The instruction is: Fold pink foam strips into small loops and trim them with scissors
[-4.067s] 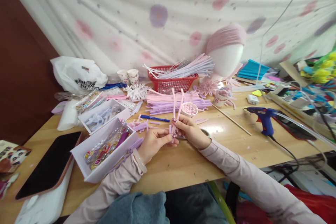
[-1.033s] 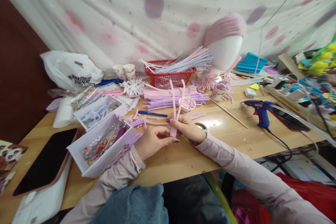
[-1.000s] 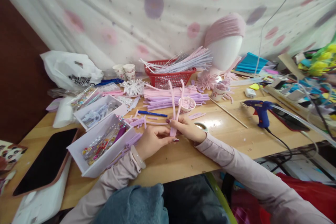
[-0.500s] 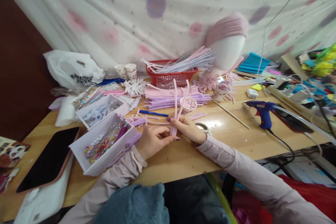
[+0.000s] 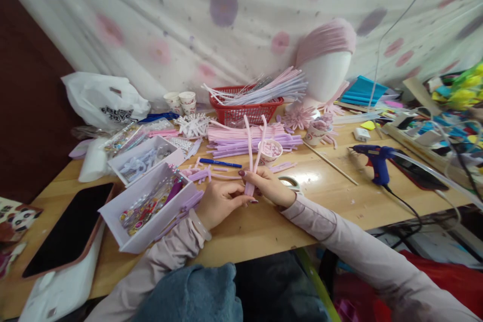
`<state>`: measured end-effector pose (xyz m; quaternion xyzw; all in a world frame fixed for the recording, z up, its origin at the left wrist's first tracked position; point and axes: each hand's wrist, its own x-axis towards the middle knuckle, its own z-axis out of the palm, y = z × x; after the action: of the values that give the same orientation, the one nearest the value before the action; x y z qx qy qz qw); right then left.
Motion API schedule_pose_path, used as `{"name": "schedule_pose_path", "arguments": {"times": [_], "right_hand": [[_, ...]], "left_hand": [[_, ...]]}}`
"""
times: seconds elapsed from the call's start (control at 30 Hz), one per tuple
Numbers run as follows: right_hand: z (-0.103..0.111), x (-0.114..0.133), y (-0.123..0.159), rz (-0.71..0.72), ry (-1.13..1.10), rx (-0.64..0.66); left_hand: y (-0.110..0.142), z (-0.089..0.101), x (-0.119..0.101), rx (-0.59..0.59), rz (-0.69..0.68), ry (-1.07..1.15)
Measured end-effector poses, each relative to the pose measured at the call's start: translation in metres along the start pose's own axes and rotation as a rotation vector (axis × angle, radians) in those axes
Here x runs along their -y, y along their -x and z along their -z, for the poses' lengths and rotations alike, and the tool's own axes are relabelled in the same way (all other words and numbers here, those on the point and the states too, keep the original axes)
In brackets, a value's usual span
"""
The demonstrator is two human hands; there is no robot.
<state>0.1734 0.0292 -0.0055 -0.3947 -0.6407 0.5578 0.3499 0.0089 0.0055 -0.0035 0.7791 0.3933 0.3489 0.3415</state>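
Pink pipe cleaners [image 5: 249, 146] stand up between my hands, their two long ends spread in a narrow V. My left hand [image 5: 222, 202] pinches their lower end between thumb and fingers. Just above, my right hand [image 5: 269, 184] is closed on the same pipe cleaners, thumb in front. A purple stem [image 5: 224, 177] runs leftward behind my fingers; whether it joins the held piece I cannot tell. Behind lie pink and purple pipe cleaners [image 5: 226, 143] in a bundle and a paper cup [image 5: 268, 156] of small pink pieces. Scissors [image 5: 290, 181] lie partly hidden by my right hand.
Left are a white box of beaded trinkets [image 5: 130, 241], another white box [image 5: 124, 173] and a phone [image 5: 68, 234]. A blue marker [image 5: 221, 163] lies ahead. On the right are a wooden stick [image 5: 332, 163] and a glue gun [image 5: 379, 168]. Behind stand a red basket [image 5: 245, 113] and a mannequin head [image 5: 326, 75].
Since four seconds ago the short ends at my fingers have been brought together, and my right thumb has moved onto the stems. Over the last second my hands have stayed almost still.
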Motion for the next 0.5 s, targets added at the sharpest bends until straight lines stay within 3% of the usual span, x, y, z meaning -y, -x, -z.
{"name": "schedule_pose_path", "arguments": {"times": [0.2,0.5], "right_hand": [[-0.001,0.003,0.001,0.095,0.037,-0.022],[-0.002,0.007,0.003,0.108,0.070,0.028]], "left_hand": [[0.000,0.002,-0.008,0.083,0.115,0.154],[-0.005,0.000,-0.008,0.234,0.280,0.535]]}}
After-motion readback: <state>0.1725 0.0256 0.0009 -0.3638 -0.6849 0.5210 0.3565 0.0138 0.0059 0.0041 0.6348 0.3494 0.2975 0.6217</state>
